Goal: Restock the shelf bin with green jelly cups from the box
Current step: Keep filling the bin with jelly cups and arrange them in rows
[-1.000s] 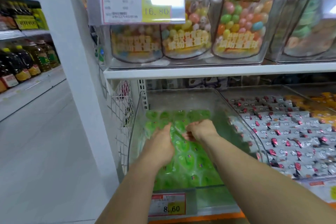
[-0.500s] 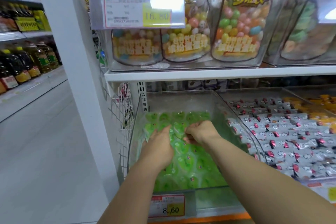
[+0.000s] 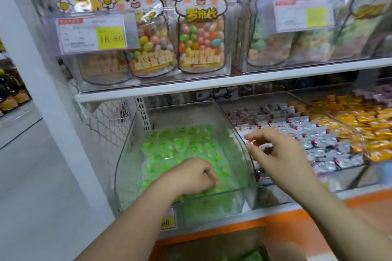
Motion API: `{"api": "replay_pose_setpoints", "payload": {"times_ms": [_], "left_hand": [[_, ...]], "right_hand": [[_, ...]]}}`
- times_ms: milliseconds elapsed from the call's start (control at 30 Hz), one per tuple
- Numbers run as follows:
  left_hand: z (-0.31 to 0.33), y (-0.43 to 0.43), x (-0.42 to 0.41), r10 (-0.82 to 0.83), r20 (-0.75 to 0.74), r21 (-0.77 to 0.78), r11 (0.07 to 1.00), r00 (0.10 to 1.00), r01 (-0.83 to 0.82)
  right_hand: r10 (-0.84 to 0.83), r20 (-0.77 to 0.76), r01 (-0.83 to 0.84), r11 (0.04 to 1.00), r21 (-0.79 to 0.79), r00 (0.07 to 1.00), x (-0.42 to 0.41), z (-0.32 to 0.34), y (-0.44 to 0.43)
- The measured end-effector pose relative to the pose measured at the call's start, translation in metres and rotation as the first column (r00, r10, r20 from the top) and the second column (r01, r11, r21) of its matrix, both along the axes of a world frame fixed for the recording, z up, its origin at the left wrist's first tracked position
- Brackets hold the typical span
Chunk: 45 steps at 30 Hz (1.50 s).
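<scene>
The green jelly cups point(image 3: 180, 144) are piled in the clear shelf bin point(image 3: 127, 154). The left hand point(image 3: 191, 176) is laid on them, fingers curled down; whether a cup is held cannot be told. The right hand point(image 3: 280, 154) hangs over the bin's side wall, fingers loose, with nothing held. The cups are likely light, squishy and slippery, so they are best pinched by the rim.
</scene>
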<state>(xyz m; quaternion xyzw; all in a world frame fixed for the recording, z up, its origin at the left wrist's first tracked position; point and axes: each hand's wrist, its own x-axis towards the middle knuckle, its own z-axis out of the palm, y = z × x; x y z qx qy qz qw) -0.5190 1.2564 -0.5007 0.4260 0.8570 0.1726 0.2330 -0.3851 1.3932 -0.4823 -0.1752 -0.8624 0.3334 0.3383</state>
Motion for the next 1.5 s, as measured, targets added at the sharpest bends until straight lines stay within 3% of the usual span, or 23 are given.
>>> {"api": "replay_pose_setpoints", "payload": {"times_ms": [167, 367, 433, 567, 633, 867, 1167, 1267, 1333, 1367, 1433, 1500], "left_hand": [[-0.005, 0.040, 0.009, 0.038, -0.118, -0.183, 0.981, 0.992, -0.059], [-0.010, 0.059, 0.016, -0.001, -0.224, -0.285, 0.956, 0.975, -0.064], [-0.009, 0.055, 0.012, 0.037, -0.144, -0.265, 0.961, 0.989, -0.075], [-0.010, 0.037, -0.002, 0.164, 0.155, -0.164, 0.977, 0.974, -0.138], [-0.011, 0.031, -0.004, 0.187, 0.188, -0.186, 0.971, 0.964, -0.152], [-0.011, 0.038, -0.002, 0.093, -0.109, -0.278, 0.953, 0.990, -0.121], [-0.014, 0.042, -0.003, 0.012, -0.220, -0.339, 0.937, 0.975, -0.088], [-0.007, 0.031, -0.001, 0.098, -0.190, -0.134, 0.983, 0.977, -0.124], [0.000, 0.011, 0.015, 0.170, -0.149, 0.196, 0.971, 0.974, -0.140], [0.003, 0.000, 0.028, 0.198, -0.110, 0.365, 0.919, 0.974, -0.145], [0.006, -0.026, 0.058, 0.131, 0.131, 0.582, 0.792, 0.983, -0.183], [-0.007, -0.053, 0.084, -0.021, 0.403, 0.567, 0.790, 0.915, -0.231]], "right_hand": [[0.062, 0.153, -0.072, 0.995, 0.063, 0.986, 0.005, -0.008, 0.015], [0.113, 0.193, -0.130, 0.988, 0.081, 0.975, 0.010, -0.011, 0.018], [0.132, 0.196, -0.143, 0.989, 0.046, 0.972, 0.013, -0.009, 0.019], [0.140, 0.188, -0.139, 0.990, -0.022, 0.972, 0.019, -0.006, 0.021], [0.137, 0.192, -0.131, 0.990, -0.043, 0.972, 0.019, -0.005, 0.021], [0.149, 0.221, -0.142, 0.989, -0.047, 0.964, 0.014, -0.010, 0.019], [0.149, 0.211, -0.155, 0.988, 0.014, 0.966, 0.015, -0.012, 0.018], [0.128, 0.099, -0.140, 0.983, 0.122, 0.987, 0.026, -0.012, 0.009], [0.165, 0.017, -0.165, 0.967, 0.193, 0.986, 0.040, -0.017, -0.002], [0.193, -0.019, -0.185, 0.959, 0.213, 0.981, 0.048, -0.023, -0.008], [0.243, -0.027, -0.231, 0.946, 0.228, 0.970, 0.061, -0.041, -0.020], [0.271, 0.070, -0.280, 0.938, 0.202, 0.960, 0.073, -0.071, -0.030]]}}
